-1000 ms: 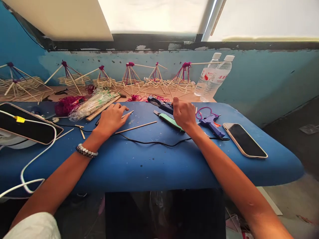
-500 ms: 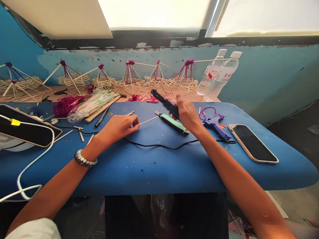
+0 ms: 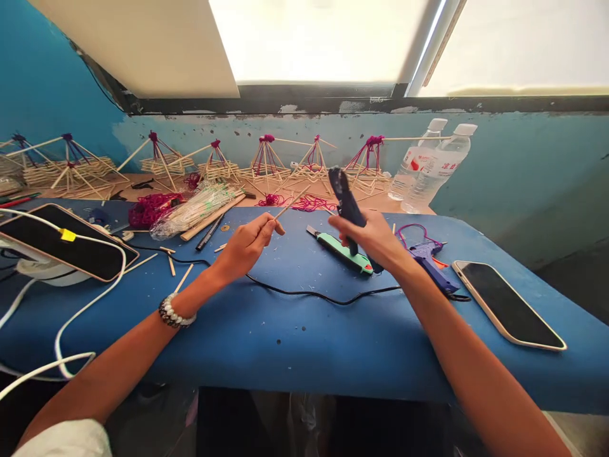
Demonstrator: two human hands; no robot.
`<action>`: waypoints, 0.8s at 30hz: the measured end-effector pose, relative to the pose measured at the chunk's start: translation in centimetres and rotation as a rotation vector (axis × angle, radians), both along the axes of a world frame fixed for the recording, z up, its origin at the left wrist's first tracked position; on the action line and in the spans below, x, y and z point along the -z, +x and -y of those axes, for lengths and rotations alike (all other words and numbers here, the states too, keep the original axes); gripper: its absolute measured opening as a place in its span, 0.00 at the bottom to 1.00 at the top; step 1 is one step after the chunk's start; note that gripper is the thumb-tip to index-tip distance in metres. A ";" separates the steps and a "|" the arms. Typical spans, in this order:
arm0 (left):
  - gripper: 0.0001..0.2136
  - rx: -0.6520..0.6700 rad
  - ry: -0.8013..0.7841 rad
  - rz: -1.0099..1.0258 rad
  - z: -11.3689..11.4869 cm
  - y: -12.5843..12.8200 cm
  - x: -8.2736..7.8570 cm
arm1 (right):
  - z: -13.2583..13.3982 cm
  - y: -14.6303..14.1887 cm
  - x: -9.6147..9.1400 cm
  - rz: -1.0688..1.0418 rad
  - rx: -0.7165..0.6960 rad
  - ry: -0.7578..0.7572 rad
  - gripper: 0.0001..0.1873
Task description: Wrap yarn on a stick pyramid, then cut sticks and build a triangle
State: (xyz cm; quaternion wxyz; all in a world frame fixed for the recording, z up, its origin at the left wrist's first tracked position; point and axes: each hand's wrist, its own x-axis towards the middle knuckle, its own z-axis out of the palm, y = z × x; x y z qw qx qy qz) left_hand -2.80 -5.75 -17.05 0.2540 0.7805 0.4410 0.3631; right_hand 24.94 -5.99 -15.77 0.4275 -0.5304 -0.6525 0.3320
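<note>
My left hand (image 3: 247, 247) is raised above the blue table (image 3: 295, 343), pinching a thin wooden stick (image 3: 292, 202) that points up and away. My right hand (image 3: 368, 238) grips a dark blue handheld tool (image 3: 347, 200) upright, though its exact kind is hidden by my fingers. Just below that hand, a green-handled utility knife (image 3: 340, 252) lies on the table, apparently not touched. A black cable (image 3: 304, 293) runs beneath both hands. A blue hot glue gun (image 3: 428, 263) lies to the right of my right hand.
Several stick structures tied with purple yarn (image 3: 266, 158) line the ledge behind the table, beside water bottles (image 3: 431, 168). A purple yarn bundle (image 3: 150, 209), bagged sticks (image 3: 193, 211) and a tablet (image 3: 66, 241) lie left. A phone (image 3: 509, 304) lies right.
My left hand has lifted the thin stick off the table. My right hand has swung the dark blue tool upright. The view has tilted slightly.
</note>
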 end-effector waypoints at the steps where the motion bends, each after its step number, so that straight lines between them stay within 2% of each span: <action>1: 0.21 0.007 0.002 0.036 0.1 0.1 0.1 | 0.2 -0.4 0.1 0.128 0.048 0.076 0.24; 4: 0.20 0.024 0.011 0.136 0.5 0.4 0.3 | 0.9 -1.6 0.4 0.431 0.171 0.239 0.16; 8: 0.20 0.059 0.029 0.218 1.2 0.8 0.3 | 1.8 -2.8 0.7 0.594 0.245 0.359 0.14; 13: 0.20 0.071 0.091 0.150 1.9 1.0 0.6 | 2.2 -3.4 0.8 0.657 0.243 0.402 0.14; 24: 0.19 0.046 0.207 0.103 2.0 1.0 0.8 | 2.7 -3.8 0.9 0.642 0.208 0.422 0.14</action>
